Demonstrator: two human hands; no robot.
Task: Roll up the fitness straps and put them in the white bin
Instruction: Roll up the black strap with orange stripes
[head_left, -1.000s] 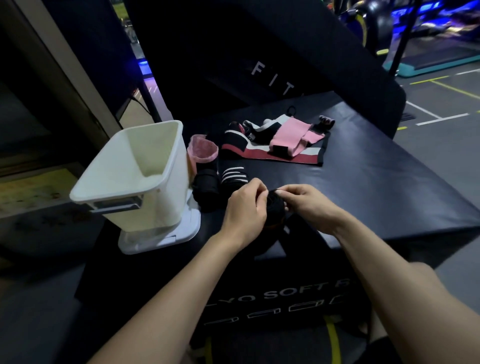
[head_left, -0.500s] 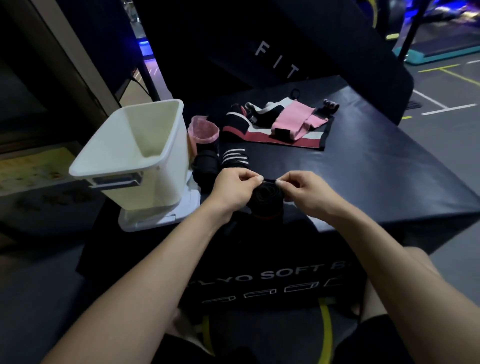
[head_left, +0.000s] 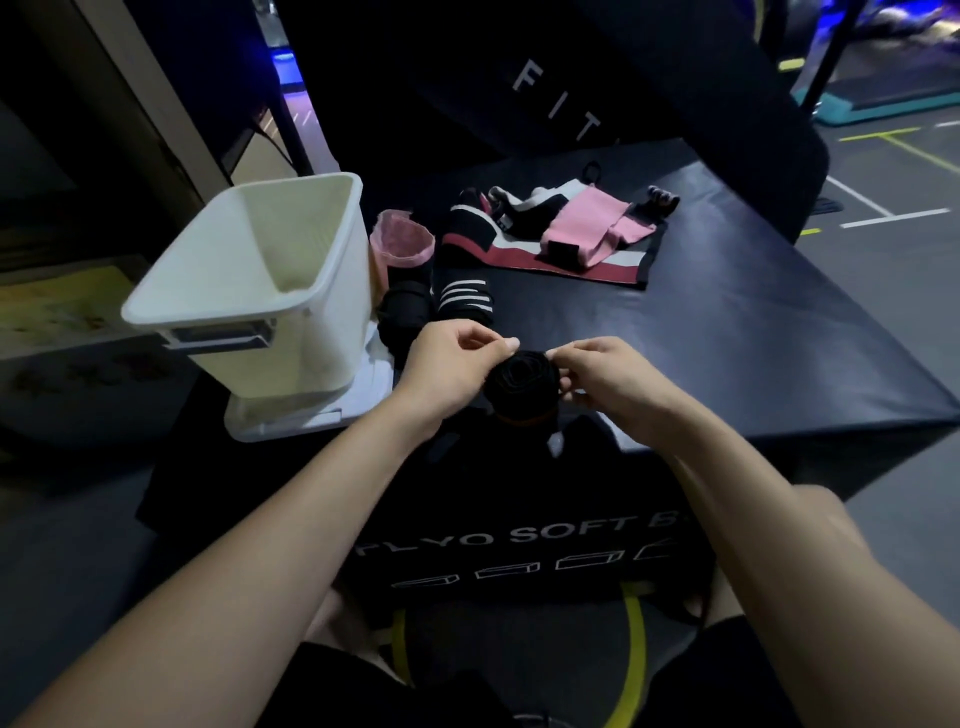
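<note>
A black strap roll (head_left: 523, 387) stands on end at the near edge of the black plyo box (head_left: 753, 332). My left hand (head_left: 452, 366) pinches its top rim from the left and my right hand (head_left: 605, 379) pinches it from the right. The white bin (head_left: 322, 312) stands to the left, its inside looking bare. Beside it are a pink roll (head_left: 402, 244), a black roll (head_left: 405, 304) and a black roll with white stripes (head_left: 464, 296). Unrolled pink, red and white straps (head_left: 582, 234) lie in a heap farther back.
The bin rests on a white lid (head_left: 311, 410) at the box's left corner. A dark padded panel (head_left: 571, 78) with white letters rises behind the box. Grey gym floor (head_left: 904, 270) with painted lines lies to the right. Yellow bands (head_left: 631, 644) hang near my knees.
Both hands lifted and turned the black roll upright, so its coiled end now faces me. The camera tilted down a little.
</note>
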